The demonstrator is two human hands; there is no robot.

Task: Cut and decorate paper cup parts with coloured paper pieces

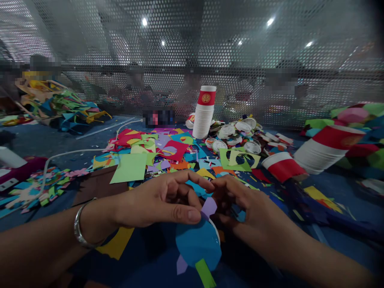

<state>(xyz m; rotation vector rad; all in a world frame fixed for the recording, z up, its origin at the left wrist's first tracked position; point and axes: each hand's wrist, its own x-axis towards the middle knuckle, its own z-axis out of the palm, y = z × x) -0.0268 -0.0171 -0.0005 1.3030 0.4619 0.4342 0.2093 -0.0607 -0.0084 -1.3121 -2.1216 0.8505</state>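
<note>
A blue paper disc [198, 244] with a white rim along its right edge is tilted between my hands, low in the middle. Small paper tabs stick out from it: a purple tab [209, 207] at the top, another purple one at the lower left and a green strip [205, 273] at the bottom. My left hand [177, 200], with a silver bangle at the wrist, presses its thumb on the disc's upper edge, fingers curled behind. My right hand [243, 204] closes its fingers at the upper right edge; its index fingertip meets the left one. Its other fingertips are partly hidden.
Coloured paper scraps [168, 152] cover the table ahead. Behind them rises a cup stack [204, 114] beside piled cut cup bottoms [237, 132]. More red-and-white cups [327, 150] lie right, near a dark blue tool [324, 212]. A cable [75, 151] runs left past small paper pieces [45, 190].
</note>
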